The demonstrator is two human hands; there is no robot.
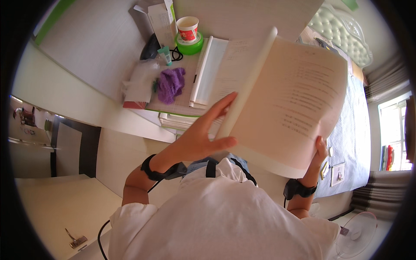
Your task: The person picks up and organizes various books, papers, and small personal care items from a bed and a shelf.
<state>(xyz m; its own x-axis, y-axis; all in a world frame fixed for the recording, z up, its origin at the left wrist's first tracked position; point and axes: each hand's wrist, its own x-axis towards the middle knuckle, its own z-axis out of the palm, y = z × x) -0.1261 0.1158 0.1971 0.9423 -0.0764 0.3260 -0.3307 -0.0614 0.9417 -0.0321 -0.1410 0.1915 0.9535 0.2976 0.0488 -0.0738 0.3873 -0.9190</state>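
An open paperback book (289,104) with printed pages is held up above the desk's near edge, its left side curled into a roll. My right hand (321,151) grips its lower right edge, the thumb on the page and the other fingers hidden behind. At the rolled left side is my left hand (217,130), thumb and forefinger spread along it; whether it grips the book is not clear. Beyond it, more sheets or pages (232,68) with faint print lie on the desk, partly behind the book.
On the desk are a purple cloth (170,85), a plastic bag (139,81), a small tube (165,56), a paper cup (188,27) on a green round container (189,45), and an opened box (161,26). Books (177,122) lie below the desk's edge. A bed (351,136) stands at right, a fan (356,235) lower right.
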